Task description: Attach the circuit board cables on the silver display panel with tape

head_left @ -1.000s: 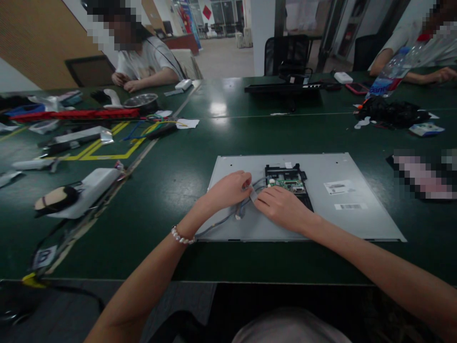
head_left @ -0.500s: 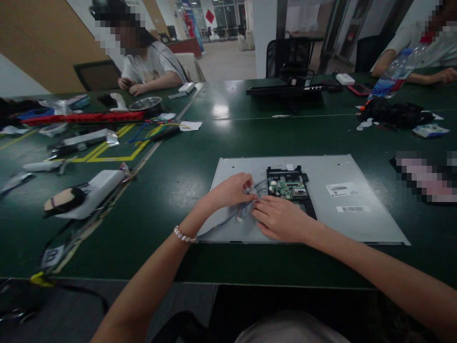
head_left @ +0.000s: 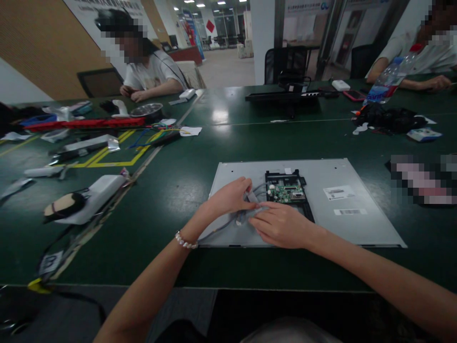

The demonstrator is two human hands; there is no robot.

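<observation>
Since one second ago, the right hand [head_left: 280, 226] has come nearer to the person, uncovering more circuit board [head_left: 283, 193]. Its fingers, pressed together, meet the left hand [head_left: 231, 196], which pinches a pale strip [head_left: 252, 196] beside grey cables [head_left: 220, 227]. The panel [head_left: 342, 226] beneath lies on the desk [head_left: 232, 143], long axis left-to-right.

- Right of centre, a panel [head_left: 328, 209] is laid on the table [head_left: 210, 143].
- On it, a board [head_left: 282, 193] is set right of cables [head_left: 260, 189].
- Upper right, a bottle [head_left: 384, 85] is placed.

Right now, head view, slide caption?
Left hand and right hand meet at grey cables over a panel, beside a circuit board.
</observation>
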